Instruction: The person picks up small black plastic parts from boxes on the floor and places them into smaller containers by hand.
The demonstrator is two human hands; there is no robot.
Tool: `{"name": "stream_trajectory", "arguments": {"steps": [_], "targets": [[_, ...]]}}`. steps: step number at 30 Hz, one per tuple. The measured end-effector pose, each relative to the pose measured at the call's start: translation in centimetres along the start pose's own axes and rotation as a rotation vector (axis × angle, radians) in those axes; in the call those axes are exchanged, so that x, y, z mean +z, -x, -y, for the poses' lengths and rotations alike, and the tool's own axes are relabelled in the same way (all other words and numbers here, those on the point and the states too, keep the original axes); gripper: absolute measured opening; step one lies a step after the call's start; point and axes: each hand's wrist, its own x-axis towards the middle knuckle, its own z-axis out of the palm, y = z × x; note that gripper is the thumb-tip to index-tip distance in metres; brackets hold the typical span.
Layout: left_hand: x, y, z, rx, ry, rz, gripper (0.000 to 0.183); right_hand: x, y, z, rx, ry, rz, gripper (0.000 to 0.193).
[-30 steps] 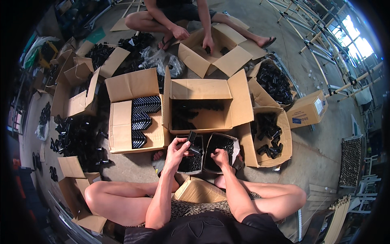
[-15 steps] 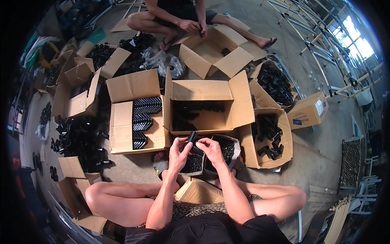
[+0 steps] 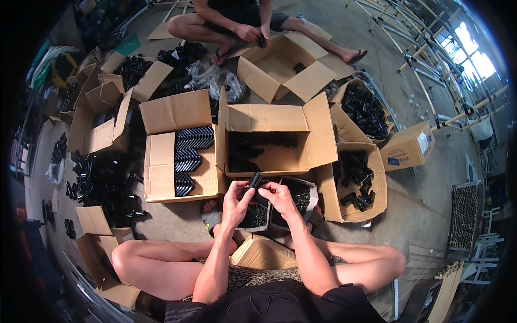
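Close together above two small bins, both my hands are closed on a black tube-shaped fitting [image 3: 255,180]. My left hand [image 3: 235,203] wraps its lower part, and the tube's end sticks up past the fingers. From the other side, my right hand [image 3: 279,199] pinches at the fitting with thumb and fingertips; whether a smaller part is between them is hidden. Small dark pieces fill the left bin [image 3: 268,219] and the right bin [image 3: 314,207] below. Just beyond my hands stands an open cardboard box [image 3: 269,118] with dark fittings inside.
Angled black fittings [image 3: 188,160] stand in neat rows in a box [image 3: 156,167] on the left. Loose ones lie in a right-hand box [image 3: 379,185] and in a heap [image 3: 102,183] on the floor. Opposite, a person [image 3: 237,24] handles a dark part beside another open box [image 3: 258,81].
My hands stay almost in place, with the fitting turned slightly between them. The person opposite has lowered their hands a little to the left.
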Motion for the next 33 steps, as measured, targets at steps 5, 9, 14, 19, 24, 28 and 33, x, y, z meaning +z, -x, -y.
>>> {"name": "stream_trajectory", "arguments": {"steps": [5, 9, 14, 19, 24, 28, 33], "targets": [[0.0, -0.1, 0.4, 0.025, -0.062, 0.010, 0.030, -0.1, -0.1, 0.2, -0.034, -0.104, -0.003, 0.017], [0.0, 0.0, 0.3, 0.017, -0.084, -0.003, 0.031, 0.1, 0.1, 0.5, -0.027, -0.087, -0.012, 0.017], [0.2, 0.1, -0.5, 0.009, -0.069, 0.000, 0.030, 0.2, -0.2, -0.4, -0.075, 0.018, -0.039, 0.020], [-0.1, -0.1, -0.3, 0.024, -0.071, 0.002, 0.029, 0.5, -0.2, -0.5, -0.105, 0.152, -0.025, 0.028], [-0.2, -0.1, -0.6, 0.040, -0.091, -0.004, 0.028, 0.9, 0.4, 1.1, -0.161, 0.299, -0.089, 0.029], [-0.2, -0.1, -0.6, 0.059, -0.114, -0.011, 0.029, 1.1, 0.6, 1.8, -0.167, 0.353, -0.112, 0.030], [-0.3, -0.3, -0.2, 0.059, -0.146, 0.004, 0.029, 1.1, 0.4, 0.8, -0.177, 0.342, -0.129, 0.030]]}}
